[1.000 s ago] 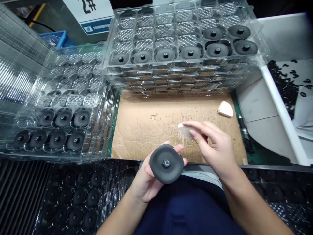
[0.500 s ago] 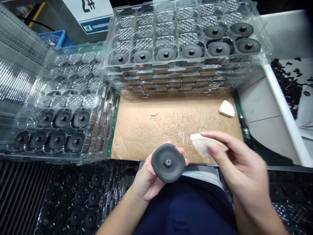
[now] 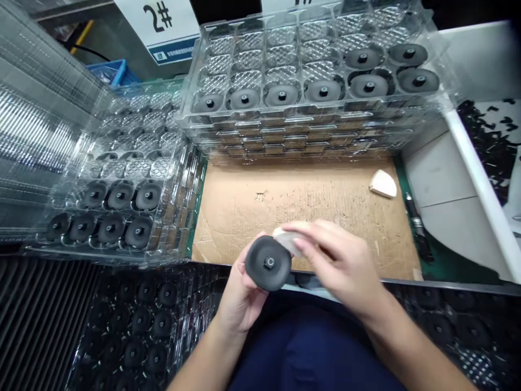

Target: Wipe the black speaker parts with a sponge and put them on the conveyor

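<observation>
1. Head view: our left hand (image 3: 240,296) cups a black round disc (image 3: 266,263) near six o'clock, leaving its rim free.
2. Our right hand (image 3: 337,260) pinches a white pad (image 3: 285,239) against the disc's far edge.
3. Clear plastic trays (image 3: 309,117) of similar discs sit at twelve o'clock; a second white pad (image 3: 383,183) lies on cardboard (image 3: 240,222) near two o'clock.

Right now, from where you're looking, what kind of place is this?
It looks like a factory workstation. Stacked clear plastic trays hold rows of black round parts, a sign reading 2# marks the spot, and a cardboard sheet serves as the work surface.
</observation>
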Available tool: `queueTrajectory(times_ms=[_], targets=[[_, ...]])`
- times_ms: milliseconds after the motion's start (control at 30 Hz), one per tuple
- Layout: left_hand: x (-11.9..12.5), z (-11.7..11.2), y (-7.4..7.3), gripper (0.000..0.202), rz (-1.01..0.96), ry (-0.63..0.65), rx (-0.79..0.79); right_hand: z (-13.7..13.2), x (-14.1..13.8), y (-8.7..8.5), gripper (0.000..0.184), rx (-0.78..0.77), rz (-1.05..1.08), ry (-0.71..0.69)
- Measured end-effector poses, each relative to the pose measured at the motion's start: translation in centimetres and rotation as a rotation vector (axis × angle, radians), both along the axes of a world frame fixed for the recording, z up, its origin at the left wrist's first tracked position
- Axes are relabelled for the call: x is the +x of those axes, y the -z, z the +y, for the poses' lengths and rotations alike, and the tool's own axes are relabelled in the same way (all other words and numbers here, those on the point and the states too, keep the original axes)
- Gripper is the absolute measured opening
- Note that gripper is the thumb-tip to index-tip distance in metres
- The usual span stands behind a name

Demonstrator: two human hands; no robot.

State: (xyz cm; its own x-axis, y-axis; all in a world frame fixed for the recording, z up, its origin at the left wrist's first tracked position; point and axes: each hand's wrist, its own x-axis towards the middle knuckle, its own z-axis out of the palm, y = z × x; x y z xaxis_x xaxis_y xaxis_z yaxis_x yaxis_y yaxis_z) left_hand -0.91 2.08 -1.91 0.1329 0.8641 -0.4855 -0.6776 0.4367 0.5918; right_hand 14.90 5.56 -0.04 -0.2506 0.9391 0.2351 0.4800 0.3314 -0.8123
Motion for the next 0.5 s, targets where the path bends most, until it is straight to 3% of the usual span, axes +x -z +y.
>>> queueTrajectory(times_ms=[100, 167, 233, 300, 367, 433, 500], targets=[[-0.7, 0.1, -0.1, 0.058, -0.078, -0.016, 0.066, -1.0, 1.5, 4.0, 0.022, -0.208, 0.016, 0.146], [-0.9, 0.1, -0.1, 0.056, -0.106, -0.006, 0.081, -1.9, 2.2, 6.7, 0.022, -0.243, -0.006, 0.140], [-0.8, 0.2, -0.1, 0.055, -0.125, 0.000, 0.075, -2.4, 2.7, 8.0, 0.021, -0.259, -0.029, 0.091], [-0.4, 0.4, -0.2, 0.054, -0.136, 0.003, 0.065, -2.5, 2.7, 7.2, 0.022, -0.272, -0.035, 0.100], [0.1, 0.5, -0.3, 0.055, -0.139, 0.005, 0.057, -2.1, 2.0, 4.4, 0.025, -0.214, -0.007, 0.178], [0.5, 0.5, -0.5, 0.055, -0.110, 0.013, 0.045, -1.7, 0.7, 0.9, 0.029, -0.029, 0.029, 0.241], [0.7, 0.5, -0.6, 0.053, -0.037, 0.051, 0.033, -1.5, -0.7, -2.0, 0.030, 0.207, 0.010, 0.138]])
